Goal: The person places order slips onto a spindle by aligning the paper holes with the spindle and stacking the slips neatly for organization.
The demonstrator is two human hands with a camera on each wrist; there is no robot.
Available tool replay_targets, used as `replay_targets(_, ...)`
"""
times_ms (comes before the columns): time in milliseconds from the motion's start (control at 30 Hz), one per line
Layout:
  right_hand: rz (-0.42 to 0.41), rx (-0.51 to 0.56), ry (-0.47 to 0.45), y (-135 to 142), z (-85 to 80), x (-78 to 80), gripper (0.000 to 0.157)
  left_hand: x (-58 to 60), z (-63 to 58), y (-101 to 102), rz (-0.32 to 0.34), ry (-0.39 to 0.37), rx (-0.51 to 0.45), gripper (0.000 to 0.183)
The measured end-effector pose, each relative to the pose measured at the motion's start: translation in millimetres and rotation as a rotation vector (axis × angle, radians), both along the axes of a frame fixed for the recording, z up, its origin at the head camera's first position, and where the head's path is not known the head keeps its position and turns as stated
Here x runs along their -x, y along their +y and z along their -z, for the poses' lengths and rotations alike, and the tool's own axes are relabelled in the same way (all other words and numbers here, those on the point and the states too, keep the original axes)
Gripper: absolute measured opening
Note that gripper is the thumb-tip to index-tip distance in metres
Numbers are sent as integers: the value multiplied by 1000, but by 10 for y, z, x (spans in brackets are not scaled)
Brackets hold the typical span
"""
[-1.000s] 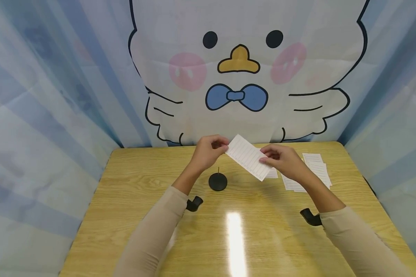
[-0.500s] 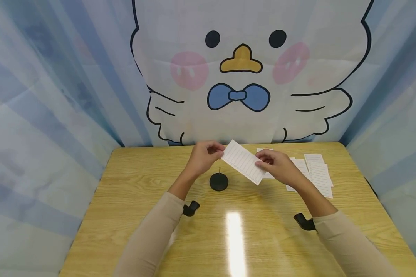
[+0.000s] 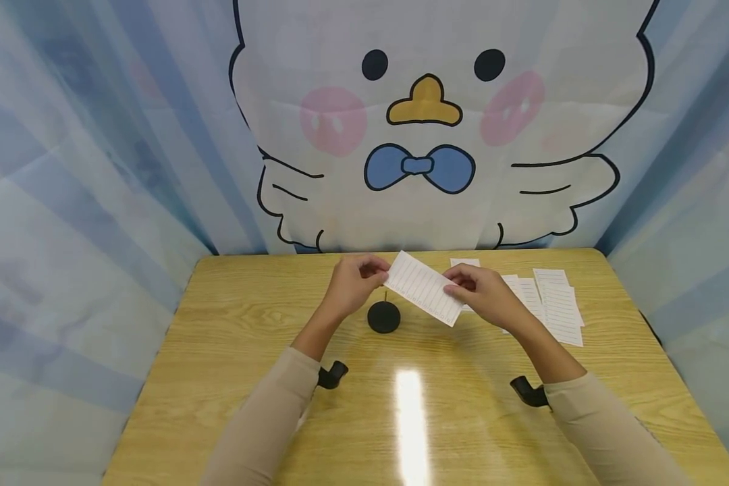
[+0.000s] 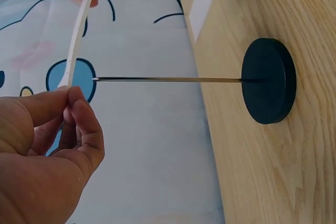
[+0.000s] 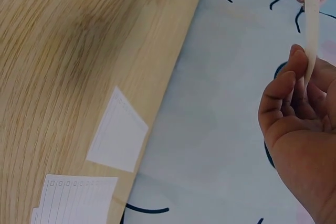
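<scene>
A white lined paper slip is held up, tilted, between two hands. My left hand pinches its left end, and my right hand pinches the right end. Just below the slip stands a bill spike with a round black base. In the left wrist view, the thin metal rod points up from the base, its sharp tip close to the slip but apart from it. The right wrist view has the slip edge-on between the fingers.
Several more lined slips lie overlapping on the wooden table at the right. Another slip lies near the back edge, partly behind my right hand. A printed curtain hangs behind the table.
Both hands have come down and a little to the left with the slip, bringing it nearer the bill spike. The loose slips and the spike stay where they were.
</scene>
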State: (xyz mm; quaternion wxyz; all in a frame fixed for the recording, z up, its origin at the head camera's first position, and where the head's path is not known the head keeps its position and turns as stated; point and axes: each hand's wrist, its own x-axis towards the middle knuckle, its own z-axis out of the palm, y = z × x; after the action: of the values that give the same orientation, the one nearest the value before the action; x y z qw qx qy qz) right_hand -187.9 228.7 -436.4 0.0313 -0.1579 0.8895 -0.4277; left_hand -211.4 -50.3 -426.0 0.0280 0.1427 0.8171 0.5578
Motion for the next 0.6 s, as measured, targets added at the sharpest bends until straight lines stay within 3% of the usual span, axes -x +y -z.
replay_targets(600, -18, 4, 9, 6, 67, -2, 22, -44, 123, 18, -22, -4, -3, 11)
